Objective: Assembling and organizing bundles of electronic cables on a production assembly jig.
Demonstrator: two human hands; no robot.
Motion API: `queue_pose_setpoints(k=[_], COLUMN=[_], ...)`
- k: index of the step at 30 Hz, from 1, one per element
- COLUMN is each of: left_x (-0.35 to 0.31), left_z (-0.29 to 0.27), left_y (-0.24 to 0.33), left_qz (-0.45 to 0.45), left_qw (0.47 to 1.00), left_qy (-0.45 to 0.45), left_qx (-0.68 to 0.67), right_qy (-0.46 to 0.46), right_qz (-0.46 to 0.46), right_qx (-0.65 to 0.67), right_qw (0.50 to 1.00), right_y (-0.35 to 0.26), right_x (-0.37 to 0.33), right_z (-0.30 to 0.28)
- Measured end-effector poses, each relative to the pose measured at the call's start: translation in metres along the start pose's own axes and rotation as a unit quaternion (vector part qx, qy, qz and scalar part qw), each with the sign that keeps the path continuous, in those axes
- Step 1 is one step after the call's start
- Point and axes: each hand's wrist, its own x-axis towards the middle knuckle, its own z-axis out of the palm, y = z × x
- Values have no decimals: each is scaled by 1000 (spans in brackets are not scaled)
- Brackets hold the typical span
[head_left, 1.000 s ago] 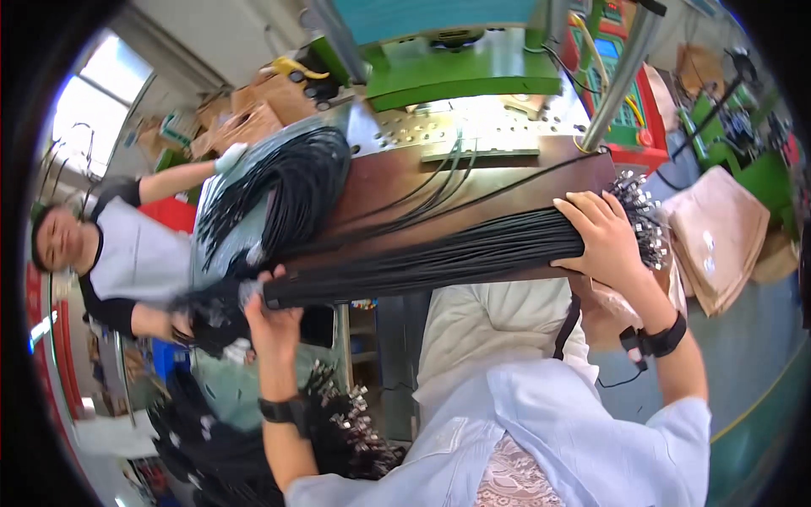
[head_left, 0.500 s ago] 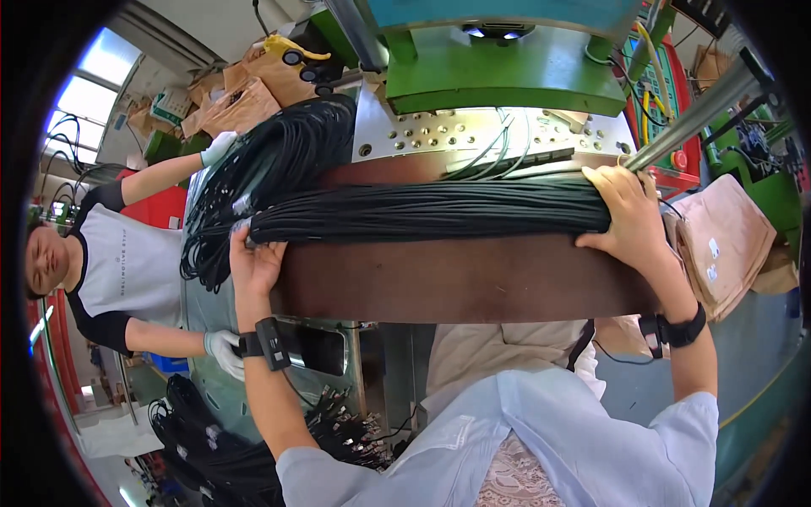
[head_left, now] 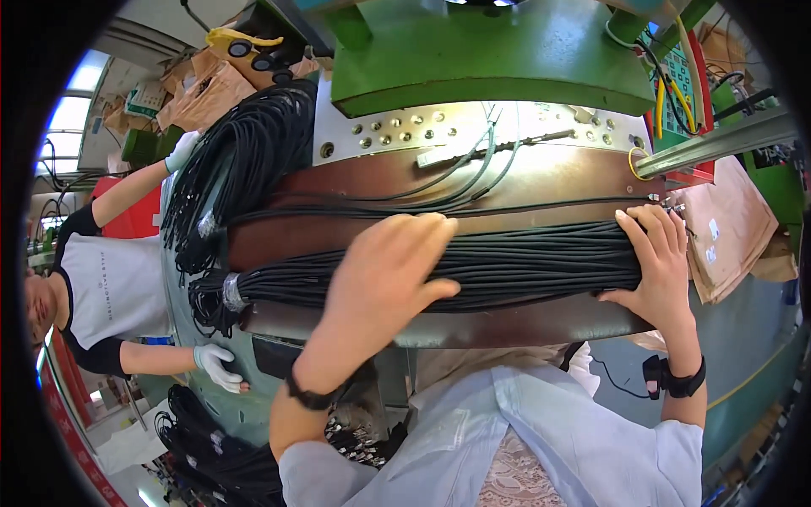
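Note:
A long bundle of black cables [head_left: 532, 266] lies crosswise on the brown board [head_left: 355, 327], bound with clear wrap [head_left: 232, 291] near its left end. My right hand [head_left: 659, 262] grips the bundle's right end, fingers on the far side and thumb on the near side. Over the middle-left of the bundle is my left hand [head_left: 380, 270], slightly blurred, its fingers stretched and thumb apart; it hides the cables below. Beyond the bundle, a few loose cables [head_left: 363, 205] run across the board, one ending in a small connector [head_left: 652, 198] near my right hand.
A green press block [head_left: 498, 63] overhangs a perforated metal plate [head_left: 389, 131] at the far side. More black cables [head_left: 253, 127] are heaped at left. A co-worker's gloved hand [head_left: 220, 367] rests on the green table [head_left: 190, 313]. A metal post [head_left: 718, 145] and brown paper sacks [head_left: 718, 228] stand right.
The cable bundle has come nearer to me, uncovering loose cables beyond it. My left hand has left the bundle's left end and moved right over its middle. My right hand stays at the right end.

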Motion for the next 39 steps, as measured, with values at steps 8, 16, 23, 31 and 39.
queue_pose_setpoints(k=[8, 16, 23, 31, 39], left_x=[16, 28, 55, 89, 132], left_z=[18, 27, 51, 25, 62], left_y=[-13, -14, 4, 13, 96], left_qz=[-159, -252, -11, 39, -123], left_qw=[948, 896, 995, 967, 718], left_qy=[-152, -148, -95, -219, -508], left_qx=[-229, -336, -31, -124, -460], right_qy=[-27, 93, 65, -28, -116], right_qz=[-48, -211, -214, -129, -130], right_qx=[38, 41, 137, 204, 263], right_qw=[998, 972, 965, 970, 949], right_y=[4, 16, 36, 48, 44], right_x=[17, 145, 133, 117, 118], right_z=[-25, 48, 54, 30, 15])
